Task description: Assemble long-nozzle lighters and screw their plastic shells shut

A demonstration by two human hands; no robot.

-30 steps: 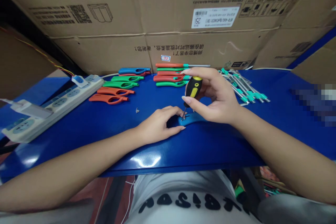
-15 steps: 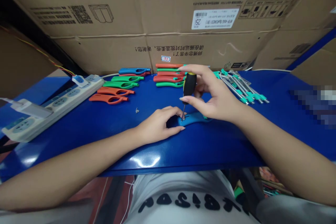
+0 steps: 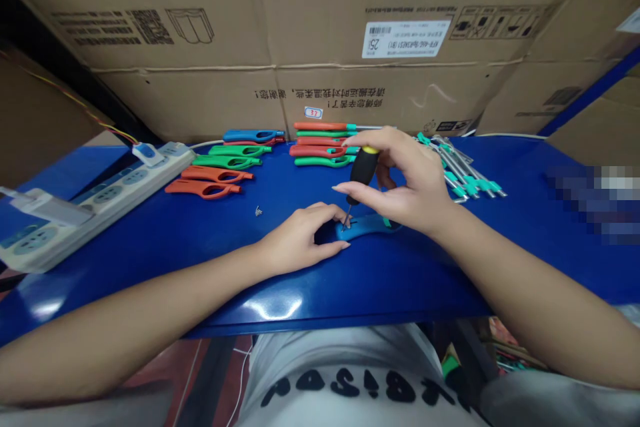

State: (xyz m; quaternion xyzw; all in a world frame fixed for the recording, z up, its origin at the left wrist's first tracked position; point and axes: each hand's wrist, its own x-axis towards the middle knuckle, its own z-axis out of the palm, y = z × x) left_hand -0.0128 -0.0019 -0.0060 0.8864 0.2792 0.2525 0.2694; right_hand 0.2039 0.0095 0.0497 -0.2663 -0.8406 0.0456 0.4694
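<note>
A blue lighter handle (image 3: 367, 227) lies flat on the blue table in front of me. My left hand (image 3: 300, 240) grips its left end between thumb and fingers. In my right hand (image 3: 405, 180) is a screwdriver (image 3: 364, 168) with a black and yellow grip, held between thumb and fingertips. Its thin shaft slants down to the left, and the tip meets the handle close to my left fingertips. Part of the handle's right end, with a bit of green, shows below my right hand. Several small screws (image 3: 259, 211) lie loose beyond my left hand.
Empty coloured handles (image 3: 210, 188) lie in a stack at the left, near a white power strip (image 3: 105, 200). Handles with green parts and metal tubes (image 3: 320, 151) lie at the back middle. Metal tubes with green pieces (image 3: 465, 170) are at the right. A cardboard box (image 3: 200, 93) walls the back.
The screwdriver's grip leans further to the right, its tip still on the blue handle. My right fingers have opened slightly around the grip. The left hand keeps its hold.
</note>
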